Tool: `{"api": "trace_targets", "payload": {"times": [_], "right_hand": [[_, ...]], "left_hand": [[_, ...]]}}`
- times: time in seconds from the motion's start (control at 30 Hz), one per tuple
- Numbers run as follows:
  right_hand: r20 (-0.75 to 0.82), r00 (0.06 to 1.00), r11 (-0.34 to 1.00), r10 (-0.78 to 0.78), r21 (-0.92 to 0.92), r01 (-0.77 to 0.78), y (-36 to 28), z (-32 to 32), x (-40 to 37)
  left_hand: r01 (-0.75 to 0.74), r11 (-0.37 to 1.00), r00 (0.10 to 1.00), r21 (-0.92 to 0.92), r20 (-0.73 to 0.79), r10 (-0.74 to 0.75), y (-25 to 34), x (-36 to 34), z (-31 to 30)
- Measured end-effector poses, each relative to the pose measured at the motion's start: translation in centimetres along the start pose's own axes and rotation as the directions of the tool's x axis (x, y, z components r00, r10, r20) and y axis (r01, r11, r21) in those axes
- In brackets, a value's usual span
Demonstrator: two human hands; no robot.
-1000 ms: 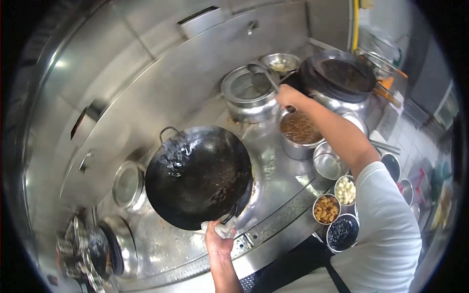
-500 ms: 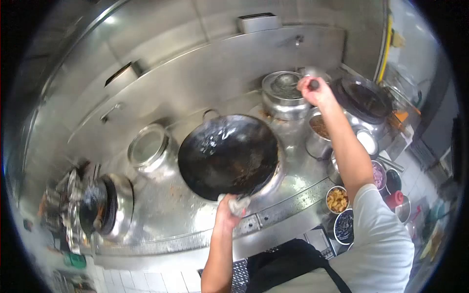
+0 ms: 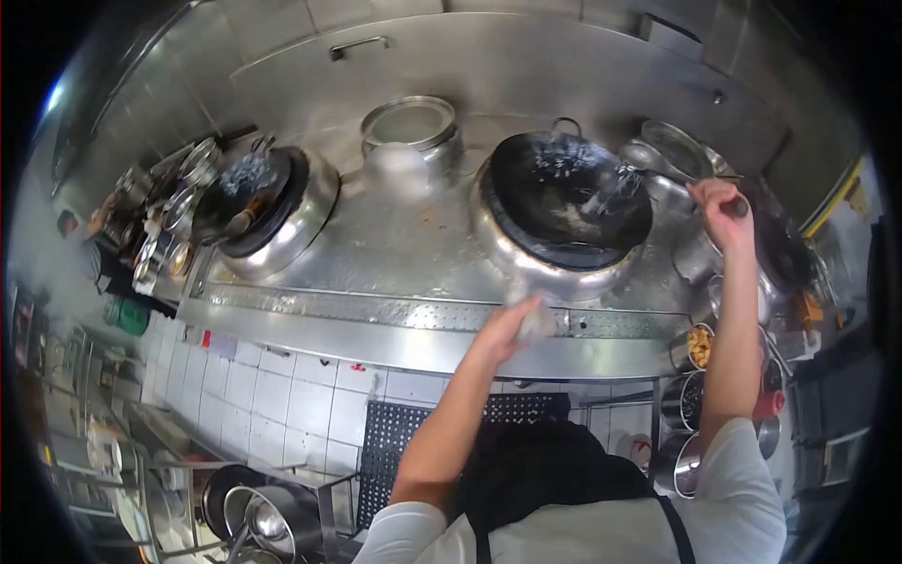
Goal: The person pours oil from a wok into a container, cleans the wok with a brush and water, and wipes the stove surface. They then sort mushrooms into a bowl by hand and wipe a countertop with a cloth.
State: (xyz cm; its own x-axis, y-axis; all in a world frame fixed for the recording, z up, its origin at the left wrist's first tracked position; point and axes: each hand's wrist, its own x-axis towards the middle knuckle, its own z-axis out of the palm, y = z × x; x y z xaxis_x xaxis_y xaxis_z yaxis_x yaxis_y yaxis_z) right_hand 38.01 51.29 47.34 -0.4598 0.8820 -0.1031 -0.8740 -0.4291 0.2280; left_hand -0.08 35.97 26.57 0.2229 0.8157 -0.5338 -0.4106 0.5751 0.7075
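A large black wok (image 3: pixel 554 211) sits on a steel burner ring (image 3: pixel 550 277), with wet glints inside. My right hand (image 3: pixel 723 211), right of the wok, is closed around the handle of a ladle (image 3: pixel 643 155). The ladle's bowl is at the wok's right rim, and streaks of liquid show just below it inside the wok. In front of the burner ring, my left hand (image 3: pixel 507 329) is closed on a pale cloth (image 3: pixel 538 322), blurred by motion. It is apart from the wok's rim.
A second wok (image 3: pixel 244 193) with a wooden-handled tool stands left. Behind is a round steel pot (image 3: pixel 409 122), with a pale blurred patch before it. Food containers (image 3: pixel 698 348) line the right side. A cart with pots (image 3: pixel 272 512) stands at lower left; another person (image 3: pixel 85 244) is far left.
My left hand has come away from the wok's near rim with the cloth. My right hand has brought the ladle from above the back pot to the wok. The view has swung left.
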Motion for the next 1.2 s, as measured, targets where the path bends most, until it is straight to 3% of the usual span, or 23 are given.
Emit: {"api": "trace_targets", "payload": {"times": [0.07, 0.13, 0.23, 0.33, 0.4, 0.43, 0.47, 0.53, 0.57, 0.6, 0.63, 0.73, 0.77, 0.83, 0.9, 1.03, 1.1, 1.17, 1.2], "right_hand": [[-0.053, 0.997, 0.994, 0.049, -0.092, -0.053, 2.2, -1.3, -1.5], [-0.113, 0.992, 0.969, 0.048, -0.234, -0.074, 2.7, -2.9, -2.4], [-0.268, 0.963, 0.8, 0.0, -0.577, -0.161, 0.8, -5.4, -3.2], [-0.294, 0.922, 0.406, -0.25, -0.897, -0.176, 2.0, -5.9, -4.8], [-0.255, 0.905, 0.137, -0.342, -0.966, -0.22, 0.5, -7.7, -4.7], [-0.141, 0.92, -0.006, -0.365, -0.988, -0.154, -1.0, -9.4, -4.7], [-0.119, 0.888, -0.229, -0.445, -0.943, -0.242, -0.2, -9.7, -4.9], [-0.005, 0.833, -0.621, -0.553, -0.665, -0.415, 3.0, -8.5, -4.7], [0.117, 0.869, -0.797, -0.48, -0.473, -0.376, 0.9, -9.5, -3.3], [0.404, 0.875, -0.961, -0.266, -0.183, -0.207, -1.0, -10.5, -1.4], [0.596, 0.803, -0.983, 0.026, 0.163, -0.089, -2.7, -11.3, 0.5], [0.614, 0.785, -0.994, -0.085, -0.111, -0.022, 2.0, -9.1, 6.9], [0.44, 0.824, -0.821, -0.358, -0.569, -0.053, 9.8, -7.4, 8.7], [0.346, 0.83, -0.69, -0.437, -0.721, -0.062, 23.8, -4.1, 13.0], [0.327, 0.864, -0.654, -0.382, -0.756, -0.003, 26.9, -3.0, 21.6], [0.391, 0.828, -0.786, -0.403, -0.611, -0.094, 34.7, -3.7, 39.4], [0.344, 0.856, -0.753, -0.386, -0.654, -0.076, 37.6, -4.9, 45.8], [0.337, 0.862, -0.764, -0.378, -0.64, -0.085, 39.4, -6.1, 51.8], [0.316, 0.872, -0.774, -0.373, -0.625, -0.105, 40.2, -6.4, 53.8]], "left_hand": [[-0.102, 0.983, 0.993, -0.154, 0.044, 0.11, -3.1, -4.4, -5.2], [-0.129, 0.96, 0.985, -0.247, -0.14, 0.096, -5.8, -8.4, -10.7], [-0.271, 0.926, 0.912, -0.263, -0.378, 0.16, -8.5, -15.2, -16.9], [-0.415, 0.875, 0.787, -0.251, -0.581, 0.207, -9.8, -21.0, -20.3], [-0.48, 0.858, 0.687, -0.186, -0.688, 0.235, -10.0, -23.8, -21.9], [-0.492, 0.856, 0.649, -0.158, -0.722, 0.24, -9.5, -24.5, -22.7], [-0.512, 0.848, 0.613, -0.138, -0.749, 0.249, -8.8, -24.7, -23.5], [-0.515, 0.855, 0.592, -0.06, -0.746, 0.304, -8.0, -24.5, -27.0], [-0.507, 0.861, 0.581, -0.035, -0.752, 0.312, -7.3, -24.3, -28.8], [-0.501, 0.865, 0.572, -0.006, -0.752, 0.326, -6.5, -23.9, -30.5], [-0.524, 0.851, 0.529, 0.042, -0.766, 0.364, -5.6, -23.4, -32.2], [-0.439, 0.87, 0.476, 0.224, -0.763, 0.437, -1.4, -22.5, -38.5], [-0.441, 0.845, 0.454, 0.303, -0.737, 0.501, 0.4, -22.4, -40.3], [-0.434, 0.801, 0.441, 0.413, -0.678, 0.589, 3.4, -21.4, -45.8], [-0.4, 0.823, 0.468, 0.404, -0.682, 0.562, 6.3, -21.4, -49.0], [-0.357, 0.848, 0.483, 0.392, -0.699, 0.527, 8.6, -22.1, -55.0], [-0.31, 0.87, 0.477, 0.382, -0.729, 0.49, 8.4, -23.2, -57.0], [-0.297, 0.83, 0.437, 0.472, -0.706, 0.558, 7.6, -24.6, -58.4], [-0.282, 0.862, 0.453, 0.422, -0.733, 0.507, 7.5, -25.7, -58.4]]}}
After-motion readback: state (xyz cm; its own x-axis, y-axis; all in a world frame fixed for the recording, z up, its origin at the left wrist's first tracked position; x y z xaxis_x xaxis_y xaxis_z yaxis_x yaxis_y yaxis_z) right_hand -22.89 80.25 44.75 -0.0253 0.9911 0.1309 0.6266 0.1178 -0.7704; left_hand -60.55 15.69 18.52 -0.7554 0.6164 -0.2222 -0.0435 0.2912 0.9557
